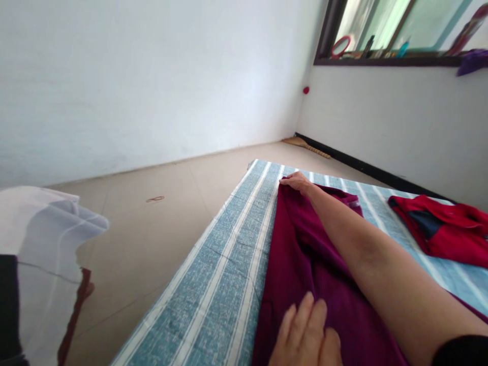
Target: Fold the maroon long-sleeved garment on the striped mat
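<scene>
A dark magenta garment, its kind unclear, lies spread with soft creases on a bed or table covered by a blue-and-white striped cloth. At its far left corner my right hand pinches the edge of the fabric, the arm stretching across the garment from the lower right. My left hand rests low in the picture on the near part of the garment, palm down with the fingers stretched out. The garment's near end runs out of view, and my right forearm hides part of it.
A folded red garment with a dark patch lies to the right on the striped cloth. At far left hangs sheer white fabric. A small loop lies on the tiled floor. A round mirror and bottles stand on the windowsill.
</scene>
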Demonstrator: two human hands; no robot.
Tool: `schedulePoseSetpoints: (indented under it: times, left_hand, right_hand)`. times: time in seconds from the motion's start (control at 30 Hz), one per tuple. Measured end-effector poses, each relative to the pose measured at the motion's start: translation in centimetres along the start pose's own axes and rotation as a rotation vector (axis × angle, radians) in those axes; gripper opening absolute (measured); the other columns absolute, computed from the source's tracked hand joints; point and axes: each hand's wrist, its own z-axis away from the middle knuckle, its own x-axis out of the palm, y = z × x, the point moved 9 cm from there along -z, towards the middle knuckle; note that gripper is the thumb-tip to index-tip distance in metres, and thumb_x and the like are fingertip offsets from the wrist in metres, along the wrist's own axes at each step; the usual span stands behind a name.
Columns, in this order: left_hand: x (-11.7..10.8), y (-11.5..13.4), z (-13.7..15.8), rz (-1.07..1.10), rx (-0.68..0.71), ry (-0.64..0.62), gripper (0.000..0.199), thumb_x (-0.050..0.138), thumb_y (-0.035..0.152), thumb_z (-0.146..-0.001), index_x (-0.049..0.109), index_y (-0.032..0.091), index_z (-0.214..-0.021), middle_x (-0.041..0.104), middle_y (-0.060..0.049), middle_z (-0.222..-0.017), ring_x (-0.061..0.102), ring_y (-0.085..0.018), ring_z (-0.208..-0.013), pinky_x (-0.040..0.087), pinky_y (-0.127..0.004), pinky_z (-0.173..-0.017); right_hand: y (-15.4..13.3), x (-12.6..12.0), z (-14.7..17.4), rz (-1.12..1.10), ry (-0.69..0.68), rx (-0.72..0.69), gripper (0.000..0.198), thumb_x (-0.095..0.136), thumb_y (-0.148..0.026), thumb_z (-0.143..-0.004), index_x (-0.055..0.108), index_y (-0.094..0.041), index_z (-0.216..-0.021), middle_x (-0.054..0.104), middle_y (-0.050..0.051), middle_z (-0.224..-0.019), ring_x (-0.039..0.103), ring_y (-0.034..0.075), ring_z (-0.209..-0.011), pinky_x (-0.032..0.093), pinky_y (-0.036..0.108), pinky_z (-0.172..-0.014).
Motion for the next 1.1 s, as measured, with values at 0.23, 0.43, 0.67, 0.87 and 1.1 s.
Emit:
schedulePoseSetpoints:
  times: [0.23,0.43,0.67,0.87,1.1]
  left_hand:
    - [5.5,-5.2,-3.9,-0.09,-0.187,-0.372,0.047,0.042,0.037,-0.092,0.051,0.01,-0.129,0.047,-0.016,-0.14,0.04,-0.029,-0.132,0.044,-0.045,-0.103]
    - [7.0,-5.6,-2.7,-0.07,-0.189,-0.452,0.052,0.04,0.043,-0.092,0.048,0.012,-0.134,0.043,-0.015,-0.143,0.037,-0.029,-0.134,0.039,-0.047,-0.106]
    - [7.8,-5.9,-2.8,-0.023,-0.228,-0.572,0.055,0.04,0.043,-0.091,0.047,0.011,-0.136,0.038,-0.016,-0.145,0.033,-0.032,-0.135,0.037,-0.051,-0.107]
    - [6.9,-6.3,-4.0,0.097,-0.293,-0.685,0.05,0.042,0.041,-0.091,0.051,0.014,-0.132,0.044,-0.013,-0.143,0.036,-0.029,-0.134,0.035,-0.049,-0.109]
    - [7.9,-13.0,-9.4,-0.054,-0.388,-0.477,0.043,0.036,0.027,-0.094,0.048,0.01,-0.132,0.039,-0.014,-0.147,0.03,-0.026,-0.138,0.03,-0.045,-0.111]
  right_hand:
    - [-0.3,-1.2,-0.5,0.136,0.045,-0.06,0.026,0.057,-0.036,-0.091,0.061,-0.012,-0.099,0.062,0.002,-0.092,0.061,0.015,-0.076,0.053,0.029,-0.065]
    - [0.3,-1.5,-1.6,0.301,0.076,-0.131,0.025,0.059,-0.035,-0.09,0.062,-0.014,-0.102,0.062,0.004,-0.103,0.061,0.019,-0.091,0.051,0.037,-0.08]
    - [-1.1,-0.5,-1.4,0.419,0.16,-0.203,0.026,0.06,-0.039,-0.088,0.066,-0.016,-0.097,0.066,0.005,-0.103,0.06,0.021,-0.099,0.046,0.04,-0.088]
    - [-1.0,-1.0,-1.1,0.429,0.189,-0.165,0.029,0.06,-0.042,-0.085,0.069,-0.015,-0.089,0.068,0.006,-0.089,0.062,0.018,-0.086,0.046,0.031,-0.075]
    - [0.3,-4.5,1.8,0.359,0.211,-0.093,0.039,0.054,-0.049,-0.085,0.071,-0.014,-0.087,0.065,0.004,-0.07,0.06,0.016,-0.069,0.039,0.023,-0.059]
